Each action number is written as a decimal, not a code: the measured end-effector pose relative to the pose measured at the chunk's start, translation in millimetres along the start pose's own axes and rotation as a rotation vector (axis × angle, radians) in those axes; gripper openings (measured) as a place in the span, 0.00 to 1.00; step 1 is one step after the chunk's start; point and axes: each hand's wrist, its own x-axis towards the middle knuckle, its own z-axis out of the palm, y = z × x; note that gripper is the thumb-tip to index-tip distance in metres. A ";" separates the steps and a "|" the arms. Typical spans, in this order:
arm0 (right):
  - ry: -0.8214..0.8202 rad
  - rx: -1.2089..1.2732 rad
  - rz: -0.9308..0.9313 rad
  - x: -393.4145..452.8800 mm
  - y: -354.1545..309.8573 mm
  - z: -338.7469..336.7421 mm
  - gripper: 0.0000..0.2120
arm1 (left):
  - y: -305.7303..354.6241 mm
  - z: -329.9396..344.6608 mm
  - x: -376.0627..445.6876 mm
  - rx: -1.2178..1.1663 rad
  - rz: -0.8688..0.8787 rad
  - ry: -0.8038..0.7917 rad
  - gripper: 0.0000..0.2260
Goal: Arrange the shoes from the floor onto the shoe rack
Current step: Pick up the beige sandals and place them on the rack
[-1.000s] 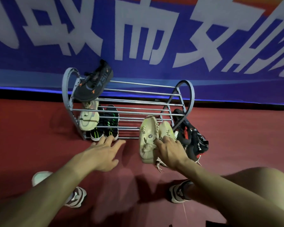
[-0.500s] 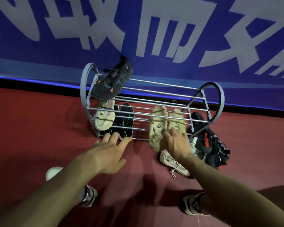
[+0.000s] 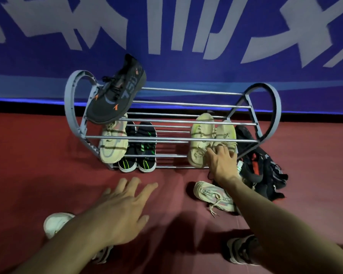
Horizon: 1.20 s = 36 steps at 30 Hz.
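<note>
Head view: looking down at a metal shoe rack (image 3: 269, 107) against a blue banner (image 3: 166, 36), on a red floor (image 3: 38, 165).
Top tier: one black shoe (image 3: 115, 95), lying tilted across the bars at the left end.
Lower tiers, left: one cream shoe (image 3: 112, 143) beside a black pair with green stripes (image 3: 142, 151).
Lower tier, right: cream pair (image 3: 204, 139), side by side, heels toward the viewer.
Right hand (image 3: 223, 162): fingers spread, pressed on the heels of the cream pair, not gripping.
Left hand (image 3: 125, 210): open, fingers spread, empty, hovering above the floor near the rack.
Left on the floor: one white shoe with lettering (image 3: 212, 195) under the right forearm; a heap of black and red shoes (image 3: 261, 167) beside the rack's right end.
Progress: roughly halfway, by this judgement; top tier mostly bare.
</note>
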 end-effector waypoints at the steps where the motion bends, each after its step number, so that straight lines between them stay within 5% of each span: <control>1: 0.008 0.014 0.000 0.4 1.1 0.5 0.07 | 1.6 -0.8 2.5 0.005 0.003 -0.004 0.32; 11: 0.135 0.174 -0.138 12.2 22.8 6.4 0.02 | 6.3 6.8 7.2 0.021 -0.001 -0.049 0.32; 15: 0.115 0.192 -0.151 28.1 23.4 9.2 0.07 | 4.9 8.6 5.9 0.013 -0.006 -0.071 0.32; 27: 0.035 0.214 0.106 21.7 21.5 22.5 0.09 | 11.8 -3.6 12.7 0.028 0.001 -0.062 0.29; 36: 0.116 0.314 0.026 -50.3 49.2 12.1 0.30 | 28.2 -13.5 26.2 0.082 0.008 -0.093 0.30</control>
